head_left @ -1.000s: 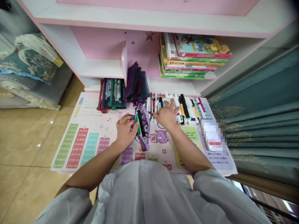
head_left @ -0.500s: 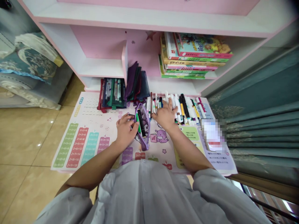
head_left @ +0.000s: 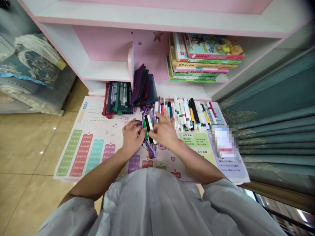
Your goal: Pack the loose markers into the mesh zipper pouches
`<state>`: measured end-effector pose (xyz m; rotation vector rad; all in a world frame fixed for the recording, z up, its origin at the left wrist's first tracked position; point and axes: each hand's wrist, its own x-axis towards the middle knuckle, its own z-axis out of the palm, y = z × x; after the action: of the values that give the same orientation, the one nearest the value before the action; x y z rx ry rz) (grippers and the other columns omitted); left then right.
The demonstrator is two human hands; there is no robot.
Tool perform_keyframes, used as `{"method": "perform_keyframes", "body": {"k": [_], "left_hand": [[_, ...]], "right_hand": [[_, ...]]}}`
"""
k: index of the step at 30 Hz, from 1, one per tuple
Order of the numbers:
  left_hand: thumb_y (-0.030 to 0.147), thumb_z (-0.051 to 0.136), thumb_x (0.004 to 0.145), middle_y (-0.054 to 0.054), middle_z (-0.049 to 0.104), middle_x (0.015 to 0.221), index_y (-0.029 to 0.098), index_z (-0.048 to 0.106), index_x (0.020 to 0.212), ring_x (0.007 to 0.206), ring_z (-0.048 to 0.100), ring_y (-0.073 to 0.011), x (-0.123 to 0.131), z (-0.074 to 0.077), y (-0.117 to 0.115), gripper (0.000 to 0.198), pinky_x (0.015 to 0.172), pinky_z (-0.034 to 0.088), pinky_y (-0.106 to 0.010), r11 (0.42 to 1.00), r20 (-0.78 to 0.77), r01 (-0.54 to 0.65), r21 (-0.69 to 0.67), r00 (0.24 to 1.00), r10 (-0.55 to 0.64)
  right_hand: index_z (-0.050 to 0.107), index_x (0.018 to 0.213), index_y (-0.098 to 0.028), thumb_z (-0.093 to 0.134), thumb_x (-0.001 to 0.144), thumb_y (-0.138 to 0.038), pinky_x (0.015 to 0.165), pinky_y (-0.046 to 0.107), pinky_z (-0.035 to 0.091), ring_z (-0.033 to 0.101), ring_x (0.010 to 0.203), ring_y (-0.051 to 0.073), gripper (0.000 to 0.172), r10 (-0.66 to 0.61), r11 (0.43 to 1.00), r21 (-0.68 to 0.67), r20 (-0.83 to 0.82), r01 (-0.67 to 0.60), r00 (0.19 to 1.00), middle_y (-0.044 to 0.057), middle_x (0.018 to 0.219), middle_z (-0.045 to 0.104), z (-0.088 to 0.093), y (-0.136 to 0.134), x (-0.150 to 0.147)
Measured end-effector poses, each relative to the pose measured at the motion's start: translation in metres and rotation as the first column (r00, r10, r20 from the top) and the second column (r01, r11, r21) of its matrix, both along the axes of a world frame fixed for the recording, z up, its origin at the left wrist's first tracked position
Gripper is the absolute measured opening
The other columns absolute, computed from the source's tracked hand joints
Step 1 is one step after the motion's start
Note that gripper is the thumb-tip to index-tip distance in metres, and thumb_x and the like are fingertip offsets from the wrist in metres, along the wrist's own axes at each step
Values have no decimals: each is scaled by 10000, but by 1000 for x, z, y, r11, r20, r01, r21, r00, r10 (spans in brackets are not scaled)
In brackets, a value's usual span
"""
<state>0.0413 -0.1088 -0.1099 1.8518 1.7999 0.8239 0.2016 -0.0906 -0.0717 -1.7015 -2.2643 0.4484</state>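
Observation:
A purple zip pencil pouch lies unzipped on the desk. My left hand is closed on its left edge, thumb at the opening. In the pouch's mouth are a green marker and a black marker. Beside them is a white marker with a green band, gripped by my right hand, which reaches over the pouch's right side. Its thumb rests against the marker; the lower part of the marker is partly covered. To the right lies a row of loose markers, mostly white, with black and yellow ones.
Behind the pouch, dark mesh pouches lean against the shelf, with filled pouches to their left. Stacked books occupy the shelf. A blurred phone lies on the right of the printed desk mat. A curtain hangs at right.
My right hand has moved left from the marker row to the pouch, bringing a white marker into its opening. My left hand stays on the pouch's edge.

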Motion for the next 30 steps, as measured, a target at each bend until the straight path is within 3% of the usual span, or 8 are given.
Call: {"method": "perform_keyframes", "body": {"k": [7, 13, 18, 21, 26, 30], "left_hand": [[288, 577, 867, -60, 702, 1190, 210, 617, 627, 1336, 494, -297, 1, 3, 0, 255, 1092, 348, -541, 1000, -8, 0, -13, 1000, 0], [305, 606, 853, -63, 683, 1229, 214, 613, 654, 1356, 466, -313, 1, 4, 0, 219, 1106, 320, -566, 999, -25, -30, -18, 999, 29], [318, 611, 858, -79, 671, 1248, 214, 602, 655, 1368, 448, -323, 0, 5, 0, 228, 1096, 307, -588, 999, -36, -29, -34, 999, 28], [323, 604, 860, -80, 666, 1251, 212, 602, 660, 1370, 445, -330, 0, 5, -1, 228, 1098, 301, -591, 998, -38, -30, -46, 999, 29], [336, 596, 865, -78, 662, 1259, 216, 605, 676, 1368, 445, -323, 0, 3, -1, 223, 1099, 298, -587, 999, -26, -26, -39, 999, 25], [329, 603, 862, -81, 660, 1260, 211, 598, 670, 1372, 441, -323, 0, 3, 0, 226, 1100, 298, -583, 998, -31, -20, -52, 999, 18]], "right_hand": [[744, 726, -145, 600, 832, -282, 1133, 727, 169, 223, 1496, 398, 225, 48, 999, 5, 71, -49, 996, 174, 1554, 416, -16, -4, -12], [743, 701, -163, 599, 847, -294, 1119, 731, 200, 258, 1484, 399, 244, 50, 998, 21, 45, -51, 998, 152, 1522, 465, -14, -2, -8], [738, 720, -178, 575, 848, -281, 1118, 718, 229, 230, 1496, 393, 231, -157, 972, 180, 5, 153, 988, 121, 1506, 487, -15, 21, 11], [746, 775, -157, 590, 844, -296, 1116, 731, 221, 200, 1501, 412, 220, -286, 946, 178, 73, 270, 956, 147, 1530, 445, -24, 38, 22], [749, 806, -126, 618, 837, -357, 1112, 748, 210, 173, 1500, 436, 267, -261, 962, 133, 186, 239, 947, 190, 1538, 416, -41, 49, 26], [756, 854, -116, 618, 835, -338, 1115, 743, 210, 168, 1501, 431, 261, -252, 963, 153, 222, 222, 942, 197, 1548, 401, -44, 47, 24]]}}
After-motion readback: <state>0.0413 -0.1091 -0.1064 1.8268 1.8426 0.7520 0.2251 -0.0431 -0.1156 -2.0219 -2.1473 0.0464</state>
